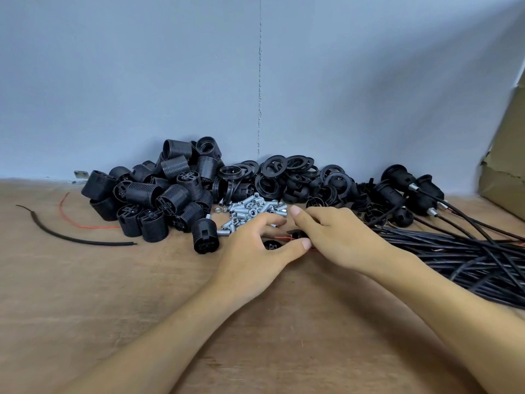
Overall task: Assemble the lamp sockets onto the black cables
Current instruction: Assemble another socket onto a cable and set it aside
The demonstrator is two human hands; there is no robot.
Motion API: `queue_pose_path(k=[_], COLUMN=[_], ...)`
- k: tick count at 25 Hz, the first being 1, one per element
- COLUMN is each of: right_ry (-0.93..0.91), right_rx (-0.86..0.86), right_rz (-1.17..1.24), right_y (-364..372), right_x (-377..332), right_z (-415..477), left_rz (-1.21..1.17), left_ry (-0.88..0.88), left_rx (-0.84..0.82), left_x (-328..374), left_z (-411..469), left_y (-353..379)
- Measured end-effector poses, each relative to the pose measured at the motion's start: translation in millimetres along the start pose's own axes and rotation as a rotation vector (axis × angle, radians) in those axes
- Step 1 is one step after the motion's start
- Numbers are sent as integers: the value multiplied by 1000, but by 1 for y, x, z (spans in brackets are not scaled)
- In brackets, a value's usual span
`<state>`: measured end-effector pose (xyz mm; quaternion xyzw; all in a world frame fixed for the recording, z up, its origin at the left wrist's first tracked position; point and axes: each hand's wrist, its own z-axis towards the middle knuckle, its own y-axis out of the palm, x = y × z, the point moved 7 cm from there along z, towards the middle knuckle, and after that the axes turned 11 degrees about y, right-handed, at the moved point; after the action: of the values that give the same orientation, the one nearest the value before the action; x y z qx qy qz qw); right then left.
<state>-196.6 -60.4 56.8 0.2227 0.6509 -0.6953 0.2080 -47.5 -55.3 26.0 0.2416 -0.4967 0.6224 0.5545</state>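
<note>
My left hand (255, 248) grips a black socket body (271, 244) on the table, thumb curled under it. My right hand (335, 237) holds a small black part with a red wire (288, 238) sticking out toward the socket body; its palm hides most of that part. A bundle of black cables (460, 257) runs off to the right from under my right hand. Threaded black socket bodies (159, 191) are heaped at the left. Black rings and caps (287, 174) are piled in the middle, against the wall.
Small metal threaded tubes (252, 209) lie just beyond my hands. Finished sockets on cables (409, 189) lie at the back right. A loose black cable piece (74, 237) and red wire (82, 223) lie at the left. A cardboard box (505, 172) stands at the right edge.
</note>
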Motion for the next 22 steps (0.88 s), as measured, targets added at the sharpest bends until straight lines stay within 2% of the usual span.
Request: queue_pose_path(k=[5, 9, 12, 14, 16, 19, 22], right_ry=[83, 70, -19, -109, -161, -177, -168], right_rx=[68, 74, 123, 117, 35, -94, -97], right_rz=[-94, -41, -38, -22, -38, -111, -116], right_y=[-1, -5, -10, -9, -2, 7, 5], right_x=[7, 8, 1, -6, -10, -8, -6], right_z=[4, 4, 5, 3, 1, 0, 1], left_rz=[213, 255, 259, 247, 242, 311, 425], left_ry=[28, 68, 126, 153, 184, 220, 224], left_rx=[-334, -170, -72, -45, -32, -46, -57], left_x=[-1, -2, -1, 1, 3, 6, 4], left_z=[-8, -3, 0, 0, 0, 1, 4], left_y=[3, -8, -13, -14, -13, -8, -4])
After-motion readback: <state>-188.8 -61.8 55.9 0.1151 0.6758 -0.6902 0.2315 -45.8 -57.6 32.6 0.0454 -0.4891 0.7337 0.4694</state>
